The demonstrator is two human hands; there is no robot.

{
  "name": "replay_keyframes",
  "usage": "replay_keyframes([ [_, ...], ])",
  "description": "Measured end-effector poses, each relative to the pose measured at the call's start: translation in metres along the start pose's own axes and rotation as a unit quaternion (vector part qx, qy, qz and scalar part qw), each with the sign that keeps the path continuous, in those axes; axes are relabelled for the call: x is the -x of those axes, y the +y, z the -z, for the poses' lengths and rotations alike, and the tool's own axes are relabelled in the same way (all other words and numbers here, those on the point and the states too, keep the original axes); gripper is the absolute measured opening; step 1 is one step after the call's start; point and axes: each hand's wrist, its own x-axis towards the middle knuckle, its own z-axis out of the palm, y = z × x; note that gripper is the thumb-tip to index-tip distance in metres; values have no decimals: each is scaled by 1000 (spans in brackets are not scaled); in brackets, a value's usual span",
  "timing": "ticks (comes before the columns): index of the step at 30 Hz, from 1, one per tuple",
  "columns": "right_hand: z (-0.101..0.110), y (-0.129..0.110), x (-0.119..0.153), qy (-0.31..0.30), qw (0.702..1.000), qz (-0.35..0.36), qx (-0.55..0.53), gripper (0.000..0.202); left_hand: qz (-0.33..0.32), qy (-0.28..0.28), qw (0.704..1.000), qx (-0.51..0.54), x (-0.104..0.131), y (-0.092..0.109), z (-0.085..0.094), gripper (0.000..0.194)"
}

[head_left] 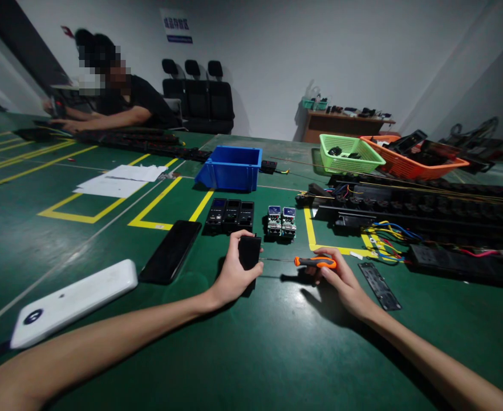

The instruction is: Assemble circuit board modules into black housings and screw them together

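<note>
My left hand point(233, 273) holds a black rectangular case point(249, 254) upright on its edge above the green table point(183, 354). In my right hand point(341, 279) is a screwdriver point(315, 262) with an orange and black handle, its shaft level and its tip at the right side of the case. Behind the case stand several black modules point(230, 216) in a row. Two small circuit boards point(282, 222) with blue tops sit to the right of them. A flat black plate point(380, 286) lies right of my right hand.
A black phone point(171, 252) and a white device point(74, 302) lie at left. Beyond are papers point(117, 180), a blue bin point(234, 168), and green point(349, 153) and orange baskets point(409, 162). Black rails point(422, 202) with wires fill the right. A person point(123, 97) works at back left.
</note>
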Motion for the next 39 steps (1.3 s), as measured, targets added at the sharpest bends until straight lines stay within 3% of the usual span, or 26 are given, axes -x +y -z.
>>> replay_keyframes([
  [5, 2, 1, 2, 17, 999, -1, 29, 23, 2, 0, 1000, 3, 0, 0, 0, 55],
  [24, -2, -3, -1, 8, 999, 30, -16, 16, 0, 0, 1000, 5, 0, -1, -1, 55],
  [39, 2, 2, -2, 21, 999, -3, 31, 28, 3, -3, 1000, 1, 0, 1, 0, 54],
])
